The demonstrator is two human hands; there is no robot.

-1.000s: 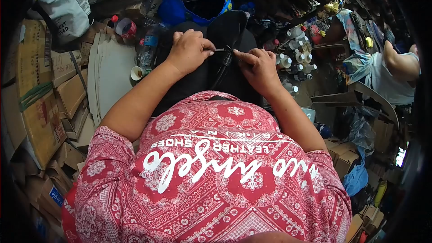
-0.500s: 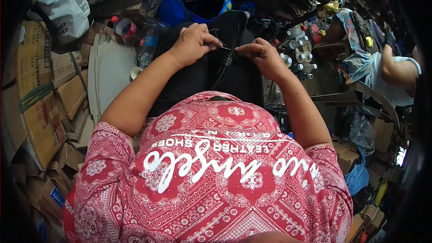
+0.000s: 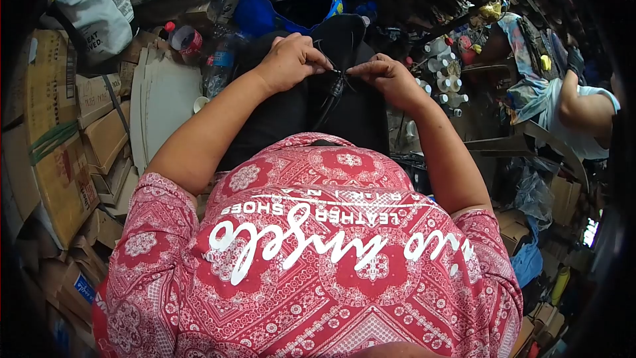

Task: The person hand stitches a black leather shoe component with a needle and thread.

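The person in the red patterned shirt [image 3: 311,252] is sitting amid stacked cardboard [image 3: 59,139], with a blue bag [image 3: 255,6] ahead of the knees and a cluster of small white bottles [image 3: 444,73] off to the right. A second person [image 3: 583,113] is sitting well apart at the right edge.

A black shoe [image 3: 338,79] is lying across the lap, its long axis running away from the body, toe end towards the blue bag. A black strap or cord [image 3: 328,103] is trailing down its middle towards the wearer.

Both hands are meeting over the far half of the shoe. The left hand [image 3: 291,59] is lying on the left side, fingers curled shut and pinching something thin and pale at the fingertips; whether it is a needle or a thread is too small to tell. The right hand [image 3: 387,79] is coming in from the right, thumb and forefinger closed in a pinch at the same spot. The two pinches are almost touching, right at the strap's upper end [image 3: 338,74], so the working point is lying between the hands, equally near to each.
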